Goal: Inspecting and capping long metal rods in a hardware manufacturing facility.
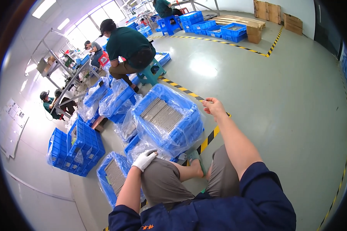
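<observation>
My left hand (144,159), in a white glove with bare fingertips, lies over my left knee with its fingers stretched out and holds nothing. My bare right hand (213,106) is raised just beyond the right edge of a blue plastic crate (192,133). Its fingers are curled toward the thumb; whether something small is between them cannot be made out. Clear plastic film lines the crate and hangs over its sides. Inside lie tightly packed rows of thin grey strips (161,115). Close to my left forearm stands another lined crate (104,175) with similar strips (115,174).
Stacked blue crates (83,146) stand at the left, with bagged crates (117,98) farther ahead. A co-worker (129,48) sits on a green stool (152,73). Yellow-black floor tape (209,139) runs beside the crates. More crates (234,32) and a wooden pallet (239,20) are far back.
</observation>
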The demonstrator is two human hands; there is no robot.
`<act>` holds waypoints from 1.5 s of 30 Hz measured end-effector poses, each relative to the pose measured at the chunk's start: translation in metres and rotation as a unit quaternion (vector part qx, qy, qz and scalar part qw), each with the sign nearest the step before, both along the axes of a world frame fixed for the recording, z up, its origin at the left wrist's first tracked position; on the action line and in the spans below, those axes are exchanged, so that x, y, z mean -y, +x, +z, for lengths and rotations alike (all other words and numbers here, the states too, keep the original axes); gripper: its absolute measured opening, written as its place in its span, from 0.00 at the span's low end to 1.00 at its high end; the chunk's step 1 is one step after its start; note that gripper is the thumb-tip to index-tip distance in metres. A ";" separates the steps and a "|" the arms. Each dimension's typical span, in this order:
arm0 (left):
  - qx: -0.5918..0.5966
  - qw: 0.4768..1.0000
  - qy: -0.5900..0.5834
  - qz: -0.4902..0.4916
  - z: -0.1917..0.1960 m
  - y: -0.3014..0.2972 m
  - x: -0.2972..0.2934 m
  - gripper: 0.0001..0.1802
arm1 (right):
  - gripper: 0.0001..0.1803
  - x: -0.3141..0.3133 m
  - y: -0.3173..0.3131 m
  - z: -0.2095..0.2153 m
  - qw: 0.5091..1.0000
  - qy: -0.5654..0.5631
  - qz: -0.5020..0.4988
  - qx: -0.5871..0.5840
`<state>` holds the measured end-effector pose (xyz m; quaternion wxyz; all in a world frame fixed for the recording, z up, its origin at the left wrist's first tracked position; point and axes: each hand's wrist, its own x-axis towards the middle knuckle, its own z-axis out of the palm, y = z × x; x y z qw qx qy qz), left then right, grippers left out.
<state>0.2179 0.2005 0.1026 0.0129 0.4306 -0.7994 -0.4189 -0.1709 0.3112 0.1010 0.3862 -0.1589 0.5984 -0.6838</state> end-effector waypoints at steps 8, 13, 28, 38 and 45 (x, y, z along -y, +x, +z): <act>0.045 0.996 -0.077 -0.029 0.005 0.012 -0.006 0.24 | 0.20 0.011 0.015 0.012 0.999 -0.036 0.009 -0.024; 0.027 0.988 -0.147 0.023 -0.007 0.019 -0.004 0.24 | 0.20 0.005 0.022 0.009 0.999 -0.001 0.002 -0.032; -0.061 0.967 -0.228 0.098 -0.003 0.044 -0.022 0.20 | 0.15 0.009 0.071 0.019 0.995 -0.038 0.096 0.014; -0.109 0.970 -0.191 0.098 0.011 0.045 -0.032 0.18 | 0.12 0.009 0.092 0.039 0.990 -0.060 0.125 0.032; -0.087 0.981 -0.163 0.057 0.025 0.031 -0.036 0.19 | 0.14 0.016 0.085 0.014 0.988 -0.045 0.131 0.071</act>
